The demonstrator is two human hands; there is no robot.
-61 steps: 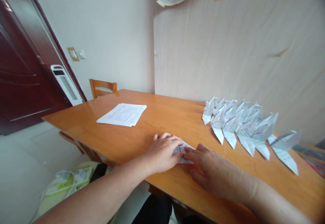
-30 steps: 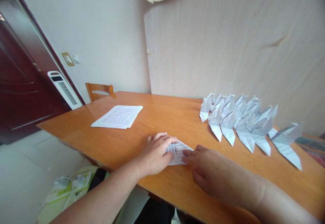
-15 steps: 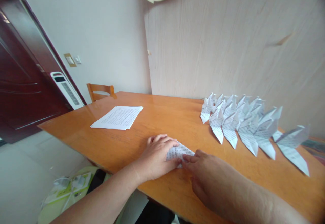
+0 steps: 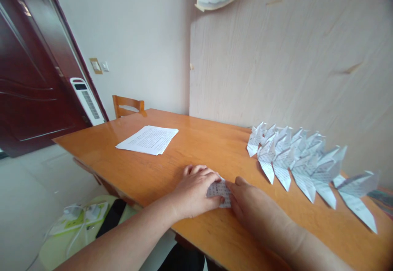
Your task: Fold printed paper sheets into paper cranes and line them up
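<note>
Near the table's front edge lies a small folded sheet of printed paper [image 4: 219, 190], partly hidden by both hands. My left hand [image 4: 195, 191] holds it down from the left, with the fingers curved over its far edge and the thumb across its near part. At the paper's right edge, my right hand [image 4: 254, 207] presses with its fingers together and bent. Some of the right fingertips are hidden. To the right stand several folded paper pieces [image 4: 303, 177] with upright, wing-like points, set in rows.
A stack of printed sheets [image 4: 147, 140] lies at the left of the wooden table [image 4: 196, 140]. Behind it is a chair [image 4: 128, 103]. Below the table's left edge, a pale green stool [image 4: 52, 250] bears a power strip [image 4: 78, 222] and a dark phone-like object [image 4: 111, 218].
The paper's pointed right corner no longer shows, and its right side now looks straighter. My right fingers have shifted from over its lower part to its right edge. The view has turned slightly.
</note>
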